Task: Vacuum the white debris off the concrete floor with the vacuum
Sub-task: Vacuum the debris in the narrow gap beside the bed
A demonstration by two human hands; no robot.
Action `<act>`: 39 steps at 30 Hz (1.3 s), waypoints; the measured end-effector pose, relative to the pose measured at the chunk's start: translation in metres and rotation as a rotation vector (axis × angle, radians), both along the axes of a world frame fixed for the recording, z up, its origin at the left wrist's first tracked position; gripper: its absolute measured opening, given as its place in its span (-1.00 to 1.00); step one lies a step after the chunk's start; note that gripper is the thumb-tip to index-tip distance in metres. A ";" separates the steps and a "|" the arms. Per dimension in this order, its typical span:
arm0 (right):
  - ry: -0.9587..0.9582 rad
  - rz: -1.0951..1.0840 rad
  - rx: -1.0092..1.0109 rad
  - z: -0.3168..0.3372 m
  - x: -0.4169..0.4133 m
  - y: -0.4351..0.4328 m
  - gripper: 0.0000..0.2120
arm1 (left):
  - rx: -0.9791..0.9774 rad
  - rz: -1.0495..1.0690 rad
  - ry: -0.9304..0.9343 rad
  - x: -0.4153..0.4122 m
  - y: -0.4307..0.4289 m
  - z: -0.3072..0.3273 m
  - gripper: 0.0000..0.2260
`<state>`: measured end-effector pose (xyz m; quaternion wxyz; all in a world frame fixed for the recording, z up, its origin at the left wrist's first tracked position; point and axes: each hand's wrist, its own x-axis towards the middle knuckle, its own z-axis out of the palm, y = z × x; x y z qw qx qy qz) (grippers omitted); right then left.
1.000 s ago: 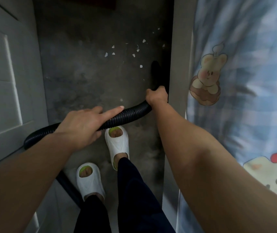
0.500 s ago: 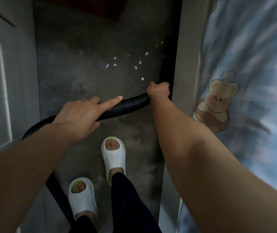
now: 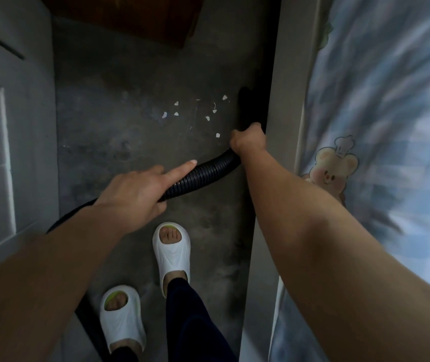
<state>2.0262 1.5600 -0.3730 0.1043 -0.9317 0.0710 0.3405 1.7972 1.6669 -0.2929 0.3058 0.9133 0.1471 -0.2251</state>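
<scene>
On a narrow concrete floor [image 3: 109,142], you hold a black vacuum hose [image 3: 208,173] in both hands: right hand [image 3: 247,139] wrapped round its front end, left hand [image 3: 135,194] curled over the ribbed middle, forefinger straight along it. White debris [image 3: 198,113] lies scattered at 10 o'clock from your right hand, near the dark nozzle [image 3: 246,103]. White slippers [image 3: 173,257] stand at 6 o'clock.
</scene>
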 end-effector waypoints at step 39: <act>0.172 0.226 0.019 0.045 -0.068 -0.010 -0.44 | -0.050 0.013 0.009 -0.075 -0.020 0.051 -0.10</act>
